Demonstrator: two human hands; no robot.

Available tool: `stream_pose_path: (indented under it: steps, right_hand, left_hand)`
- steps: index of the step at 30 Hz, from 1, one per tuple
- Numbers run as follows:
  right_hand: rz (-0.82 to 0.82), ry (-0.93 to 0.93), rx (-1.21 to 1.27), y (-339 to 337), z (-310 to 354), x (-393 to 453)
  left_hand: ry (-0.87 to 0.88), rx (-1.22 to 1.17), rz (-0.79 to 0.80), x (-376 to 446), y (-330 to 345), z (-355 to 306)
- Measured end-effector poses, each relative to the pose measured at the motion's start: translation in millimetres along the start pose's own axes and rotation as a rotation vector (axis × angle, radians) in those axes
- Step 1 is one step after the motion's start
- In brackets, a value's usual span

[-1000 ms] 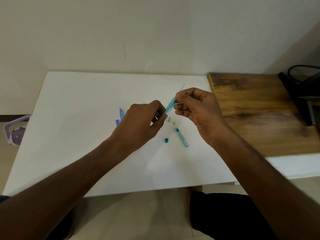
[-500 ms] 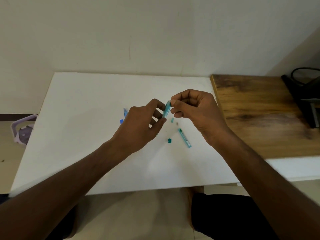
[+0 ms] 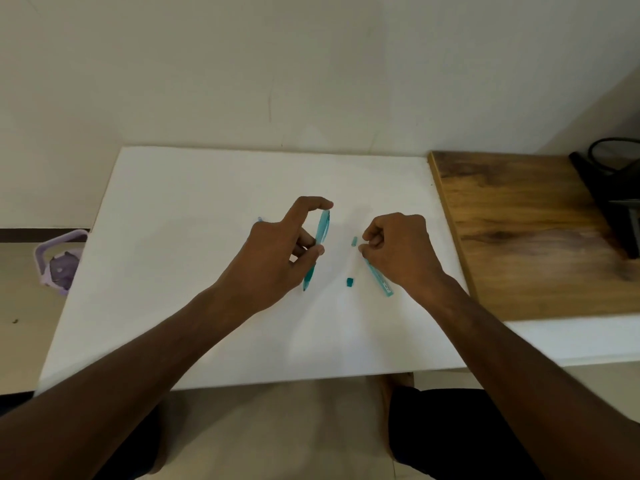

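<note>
Gripping teal pen in left hand, right hand curled nearby

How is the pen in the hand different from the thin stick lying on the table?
The pen is gripped by the left hand, tip pointing down; the stick lies flat on the table. The pen looks longer and thicker; the stick is slimmer. Both are blue-green.

Left hand and right hand are bare; black shorts worn.
</note>
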State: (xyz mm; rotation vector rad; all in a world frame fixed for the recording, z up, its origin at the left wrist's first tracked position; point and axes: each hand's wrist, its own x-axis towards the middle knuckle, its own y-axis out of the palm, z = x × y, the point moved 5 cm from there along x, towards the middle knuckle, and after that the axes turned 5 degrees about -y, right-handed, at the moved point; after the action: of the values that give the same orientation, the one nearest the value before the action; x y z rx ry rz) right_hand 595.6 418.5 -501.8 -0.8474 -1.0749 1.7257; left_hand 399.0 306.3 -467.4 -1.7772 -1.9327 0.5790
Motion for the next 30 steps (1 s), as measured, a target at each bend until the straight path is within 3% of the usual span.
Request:
stream_pose_path:
  steps: [6,12,19,30]
  right_hand:
    - [-0.018,-0.045,-0.094,6,8,1]
    - [0.064,-0.048,-0.135,1,15,0]
    - [-0.042,-0.042,0.597,-41,52,-13]
    - [-0.063,-0.023,0.833,-47,54,-17]
  left_hand:
    - [0.003,-0.068,0.001,1,-7,1]
    - [-0.02,-0.068,-0.03,0,-11,1]
    - [-0.04,-0.066,0.029,1,-4,-5]
    - [0.007,-0.012,0.03,2,-2,-14]
